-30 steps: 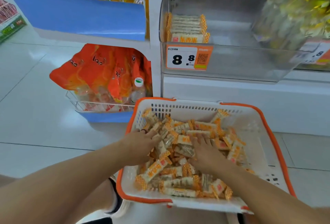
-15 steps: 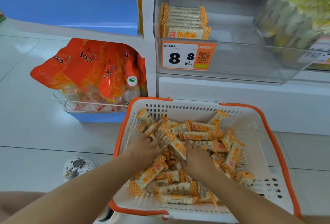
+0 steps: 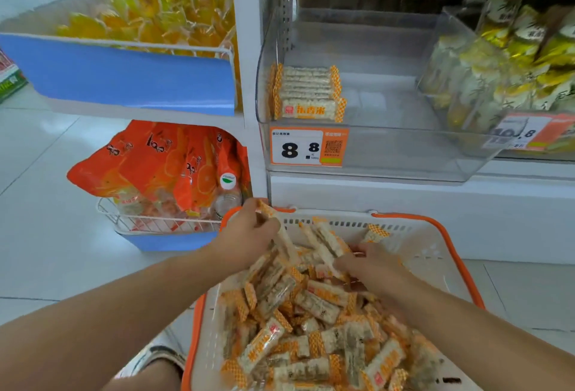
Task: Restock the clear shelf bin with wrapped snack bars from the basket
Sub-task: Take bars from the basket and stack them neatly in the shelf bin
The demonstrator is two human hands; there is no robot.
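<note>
**Restock barely begun: one row shelved, basket nearly full**

The clear plastic shelf bin [image 3: 404, 154], centre-right of frame w/ an orange-edged price tag [image 3: 308, 147] on its front, held just one neat row of wrapped bars [image 3: 306, 95] against its left wall; the rest of its floor was bare. The white plastic basket w/ orange rim [image 3: 435, 235], lower centre, was heaped w/ loose orange-and-white wrapped snack bars [image 3: 311, 328]. So judged from this, most of the job was left.

Left hand [image 3: 249, 235], at the basket's upper-left corner, had fingers curled round a few bars, raised off the pile. Right hand [image 3: 370, 266], mid-basket, looked curled onto bars too, but blur hid the exact grip.

Vs half a sec earlier: both hands had been dug low in the pile, close together; left hand had since come up and out toward the rim w/ bars. The bin row looked unchanged.
</note>
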